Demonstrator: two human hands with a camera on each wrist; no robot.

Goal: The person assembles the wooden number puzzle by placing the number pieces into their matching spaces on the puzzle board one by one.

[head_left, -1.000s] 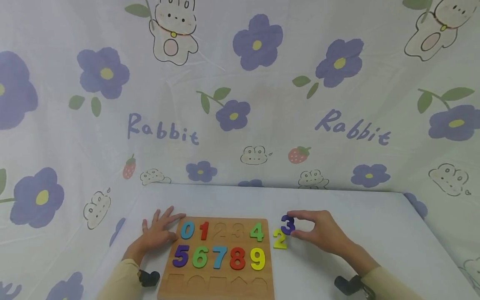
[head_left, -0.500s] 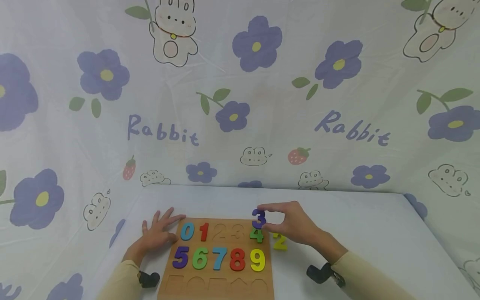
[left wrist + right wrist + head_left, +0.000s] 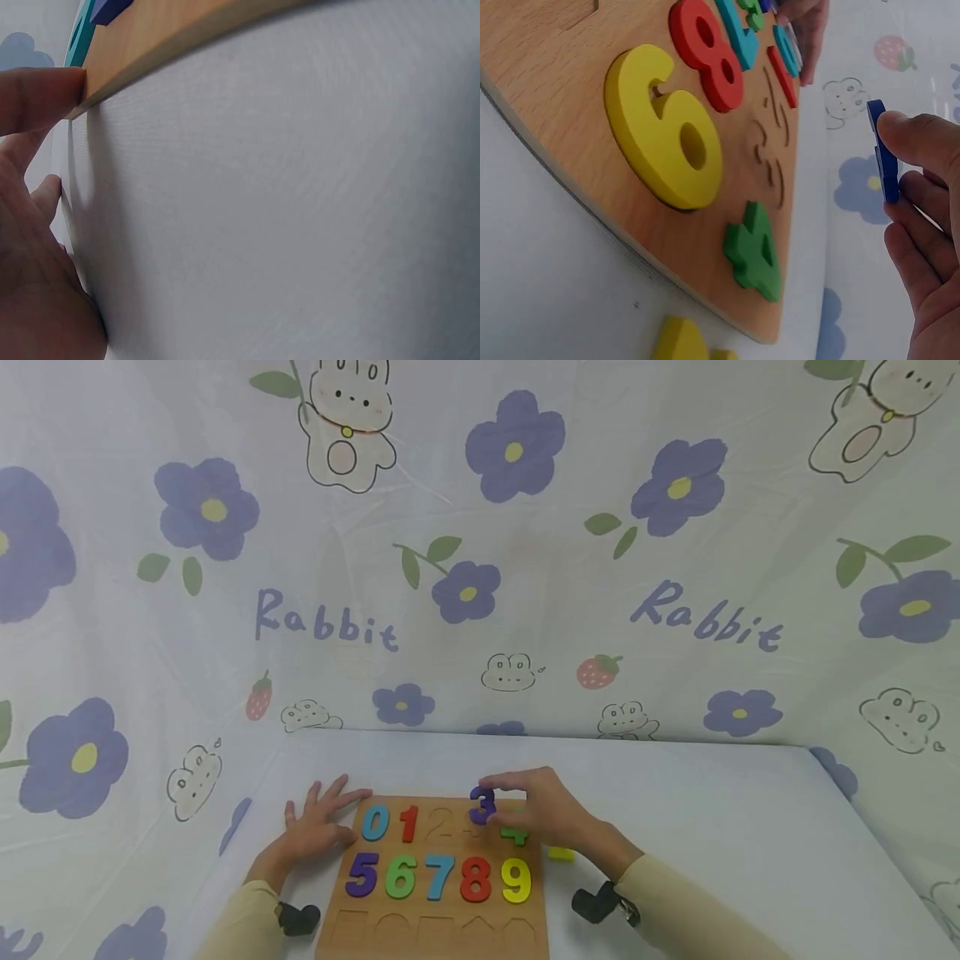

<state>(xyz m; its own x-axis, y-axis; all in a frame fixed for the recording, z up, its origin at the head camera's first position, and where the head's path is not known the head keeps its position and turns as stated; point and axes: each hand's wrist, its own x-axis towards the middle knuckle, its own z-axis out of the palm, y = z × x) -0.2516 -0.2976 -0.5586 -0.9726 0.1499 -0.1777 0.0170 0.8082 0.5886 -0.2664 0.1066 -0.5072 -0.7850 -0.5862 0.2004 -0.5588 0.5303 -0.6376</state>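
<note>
The right hand (image 3: 543, 814) pinches a purple 3 (image 3: 482, 806) between thumb and fingertips, its fingers curled round the piece. The 3 is a flat, thick cut-out numeral, dark purple from the head view and blue edge-on from the right wrist view (image 3: 885, 154), where the thumb covers its upper end. It hangs above the board (image 3: 435, 935), over the top row, near the empty 3-shaped recess (image 3: 769, 154) and clear of the wood.

The left hand (image 3: 318, 827) lies flat on the tabletop (image 3: 712, 827) with fingers spread and straight, holding nothing; its thumb and a fingertip touch the board's left edge, which the left wrist view shows as a wooden rim (image 3: 172, 45) against the thumb.

The board is pale wood. In its top row sit a blue 0 (image 3: 375, 821) and a red 1 (image 3: 408, 822), then two empty recesses, then a green 4 (image 3: 514, 836), partly hidden behind the right hand. The lower row holds a purple 5 (image 3: 362, 874), green 6 (image 3: 401, 877), blue 7 (image 3: 439, 876), red 8 (image 3: 476, 878) and yellow 9 (image 3: 516, 880). Along the near edge runs a row of empty shape recesses.

A yellow 2 (image 3: 561, 853) lies on the tabletop just beside the board's right edge, mostly covered by the right wrist. A floral cloth (image 3: 480, 568) with rabbits hangs behind.
</note>
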